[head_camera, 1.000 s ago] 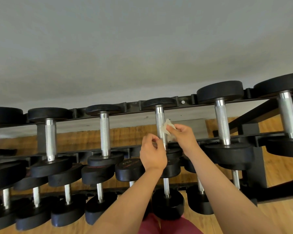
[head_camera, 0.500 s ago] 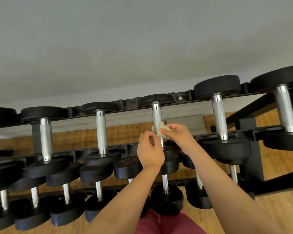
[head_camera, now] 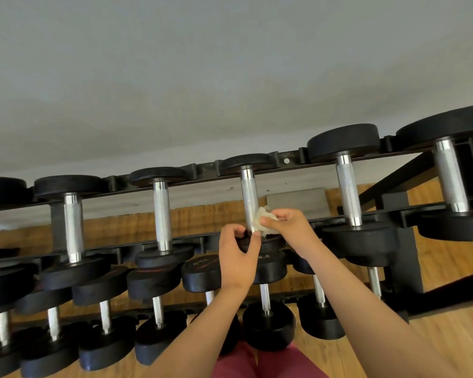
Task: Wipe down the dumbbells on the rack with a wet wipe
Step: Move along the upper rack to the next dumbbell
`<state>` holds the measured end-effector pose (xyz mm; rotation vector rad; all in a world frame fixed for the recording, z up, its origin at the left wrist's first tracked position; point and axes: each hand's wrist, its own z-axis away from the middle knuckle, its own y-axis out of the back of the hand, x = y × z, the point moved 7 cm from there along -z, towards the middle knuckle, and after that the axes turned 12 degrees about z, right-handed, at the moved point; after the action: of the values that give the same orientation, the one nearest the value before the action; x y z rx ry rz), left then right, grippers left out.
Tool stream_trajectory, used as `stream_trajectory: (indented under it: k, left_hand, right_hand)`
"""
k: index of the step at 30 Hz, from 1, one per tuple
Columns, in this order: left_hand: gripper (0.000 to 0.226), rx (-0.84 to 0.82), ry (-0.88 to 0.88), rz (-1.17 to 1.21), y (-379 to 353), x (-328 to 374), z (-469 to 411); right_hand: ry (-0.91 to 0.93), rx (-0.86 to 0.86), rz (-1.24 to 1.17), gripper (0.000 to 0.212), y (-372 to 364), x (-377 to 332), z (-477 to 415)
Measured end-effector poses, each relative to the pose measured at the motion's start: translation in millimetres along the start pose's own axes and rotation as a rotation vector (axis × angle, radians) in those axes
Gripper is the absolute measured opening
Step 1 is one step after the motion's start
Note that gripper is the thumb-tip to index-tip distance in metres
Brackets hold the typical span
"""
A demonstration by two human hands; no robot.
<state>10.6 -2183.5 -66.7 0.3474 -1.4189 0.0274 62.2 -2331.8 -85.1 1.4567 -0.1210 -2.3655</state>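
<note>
Head camera looks down on a black steel rack (head_camera: 202, 170) with 2 tiers of dumbbells, each with round black heads and a knurled silver handle. On the upper tier, the fourth dumbbell (head_camera: 249, 195) from the left lies with its handle running away from the person.

The right hand (head_camera: 286, 225) pinches a crumpled white wet wipe (head_camera: 260, 221) between thumb and curled fingers and presses it against the right side of that handle, low down, just above the near head. The left hand (head_camera: 238, 257) sits directly below and to the left, with thumb and forefinger curled narrowly onto the rim of the same dumbbell's near head, its thumb tip just beside the lower edge of the wet wipe.

Lower-tier dumbbells (head_camera: 159, 282) crowd beneath both forearms. A plain grey wall (head_camera: 230, 77) stands behind the rack, a wooden floor (head_camera: 448, 350) shows beneath it, and dark red trousers (head_camera: 271, 365) show at the bottom edge.
</note>
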Motion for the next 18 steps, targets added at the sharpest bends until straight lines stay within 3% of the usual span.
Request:
stream_trajectory:
  k: [5,10,15,18]
  left_hand:
    - [0.032,-0.041,-0.027,0.012,0.7,-2.3,-2.7]
    - [0.019,-0.041,-0.019,0.016,1.0,-1.8,-3.3]
    - [0.020,-0.052,-0.017,0.028,0.3,-3.4,-4.1]
    - [0.024,-0.091,0.002,0.032,0.4,-3.4,-4.4]
  right_hand:
    - [0.074,-0.107,0.235,0.024,-11.8,-11.8,-5.0]
    - [0.028,-0.080,0.209,0.015,0.4,-3.2,-4.8]
    - [0.111,-0.189,0.423,0.020,-8.6,-14.7,-5.0]
    - [0.085,-0.137,0.333,0.021,-3.9,-9.2,-2.5]
